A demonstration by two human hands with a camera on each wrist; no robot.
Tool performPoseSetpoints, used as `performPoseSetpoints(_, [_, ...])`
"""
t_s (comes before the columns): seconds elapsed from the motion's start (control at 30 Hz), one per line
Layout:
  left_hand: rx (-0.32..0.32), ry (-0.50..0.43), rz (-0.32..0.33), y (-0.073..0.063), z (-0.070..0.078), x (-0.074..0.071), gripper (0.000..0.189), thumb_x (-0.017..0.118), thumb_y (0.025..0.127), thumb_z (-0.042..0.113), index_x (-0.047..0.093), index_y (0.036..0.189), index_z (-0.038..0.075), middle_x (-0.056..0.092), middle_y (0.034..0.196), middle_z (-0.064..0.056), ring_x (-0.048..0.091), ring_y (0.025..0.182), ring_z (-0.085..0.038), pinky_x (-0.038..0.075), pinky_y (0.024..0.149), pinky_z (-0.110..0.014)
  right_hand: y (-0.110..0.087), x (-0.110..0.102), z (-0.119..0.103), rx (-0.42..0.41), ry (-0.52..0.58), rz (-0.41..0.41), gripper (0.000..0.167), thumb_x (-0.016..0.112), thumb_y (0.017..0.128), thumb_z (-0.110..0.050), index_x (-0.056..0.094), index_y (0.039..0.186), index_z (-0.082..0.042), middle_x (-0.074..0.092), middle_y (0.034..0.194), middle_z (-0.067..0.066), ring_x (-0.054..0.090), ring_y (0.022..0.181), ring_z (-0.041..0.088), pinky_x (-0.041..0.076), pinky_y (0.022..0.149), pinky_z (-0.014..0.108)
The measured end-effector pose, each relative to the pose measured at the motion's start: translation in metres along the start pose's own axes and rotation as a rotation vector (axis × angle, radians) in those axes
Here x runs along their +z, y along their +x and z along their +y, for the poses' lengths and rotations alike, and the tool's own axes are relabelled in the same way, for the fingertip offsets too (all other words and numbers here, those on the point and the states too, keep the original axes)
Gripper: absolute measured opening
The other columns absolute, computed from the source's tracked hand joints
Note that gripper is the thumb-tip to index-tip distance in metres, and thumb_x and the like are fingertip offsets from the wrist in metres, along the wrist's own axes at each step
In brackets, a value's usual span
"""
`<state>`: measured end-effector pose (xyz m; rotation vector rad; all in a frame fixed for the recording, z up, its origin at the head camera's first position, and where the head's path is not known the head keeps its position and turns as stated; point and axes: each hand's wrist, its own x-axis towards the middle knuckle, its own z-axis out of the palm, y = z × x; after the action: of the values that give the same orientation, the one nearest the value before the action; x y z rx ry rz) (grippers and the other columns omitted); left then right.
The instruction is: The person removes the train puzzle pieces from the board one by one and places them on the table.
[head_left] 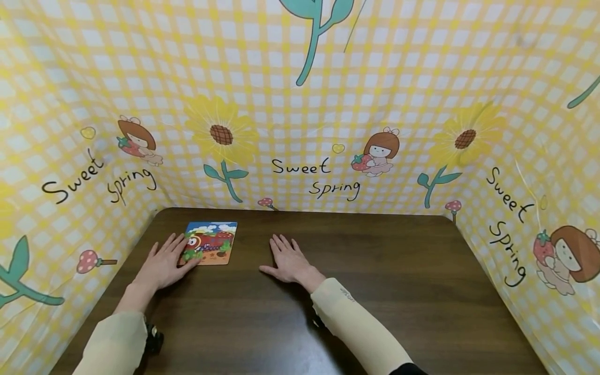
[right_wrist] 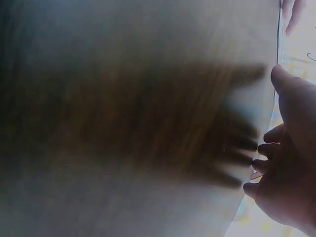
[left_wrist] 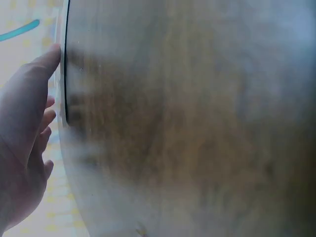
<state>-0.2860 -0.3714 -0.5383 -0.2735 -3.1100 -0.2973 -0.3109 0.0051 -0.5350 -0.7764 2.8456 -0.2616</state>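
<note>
On the dark wooden table lies a flat square picture board printed with a red cartoon figure, green plants, clouds and sandy ground. My left hand rests at the board's left side, fingers straight, with the thumb across its lower left corner. In the left wrist view, the left hand is seen from the side, its thumb at the board's thin edge. To the right of the board, my right hand lies palm down with fingers extended and holds nothing. The right wrist view shows this right hand with its fingertips at the tabletop.
The brown tabletop stretches to the right and in front of both hands. Yellow checked cloth with printed flowers, figures and lettering walls in the back and both sides. A dark strap device sits at the left wrist.
</note>
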Motion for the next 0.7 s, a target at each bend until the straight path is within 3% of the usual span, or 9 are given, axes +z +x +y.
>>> performPoseSetpoints(0.7, [0.055, 0.020, 0.017, -0.003, 0.028, 0.005, 0.092, 0.058, 0.108, 0.065, 0.042, 0.167, -0.004, 0.038, 0.174, -0.030, 0.032, 0.162, -0.054, 0.022, 0.130, -0.076, 0.005, 0.005, -0.020, -0.096, 0.015, 0.078, 0.084, 0.046, 0.113, -0.063, 0.028, 0.176, -0.011, 0.023, 0.185, 0.007, 0.021, 0.173, 0.025, 0.022, 0.141, 0.051])
